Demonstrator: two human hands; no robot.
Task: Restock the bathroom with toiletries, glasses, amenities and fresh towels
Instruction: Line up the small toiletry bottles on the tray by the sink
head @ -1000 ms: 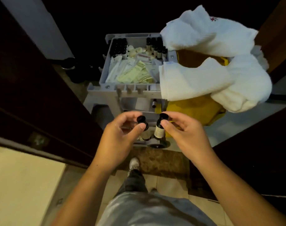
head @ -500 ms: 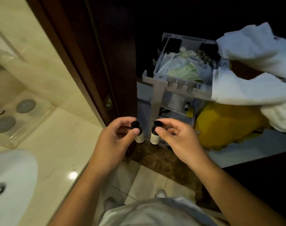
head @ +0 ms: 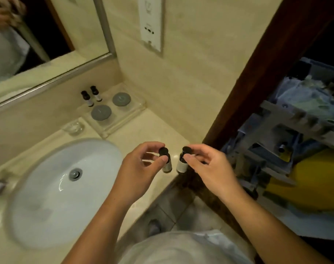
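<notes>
the cream marble table [head: 147,128] fills the lower left, with the white oval sink [head: 48,187] sunk into it. past the dark wooden door frame [head: 253,82] at the right stands the grey plastic housekeeping cart [head: 276,128]. in the table's back corner sits the clear acrylic tray [head: 124,121], carrying two round grey coasters [head: 101,112] and a standing pair of small labelled bottles [head: 86,98] at its rear left.

the left hand [head: 139,168] hovers above the table's front edge, its fingers [head: 147,145] curled, thumb and forefinger pinching a small dark toiletry bottle [head: 167,164] near its black cap. the right hand [head: 210,166] pinches a matching bottle [head: 181,165] the same way. both hang upright, just beside each other and well short of the tray.

the likeliest trouble is the hold itself: a light pinch high on a bottle lets it swing or slip. a drop here would probably hit hard stone, roll into the sink, or go off the edge to the floor tiles. setting both down at once beside the standing pair could also tip those over.
</notes>
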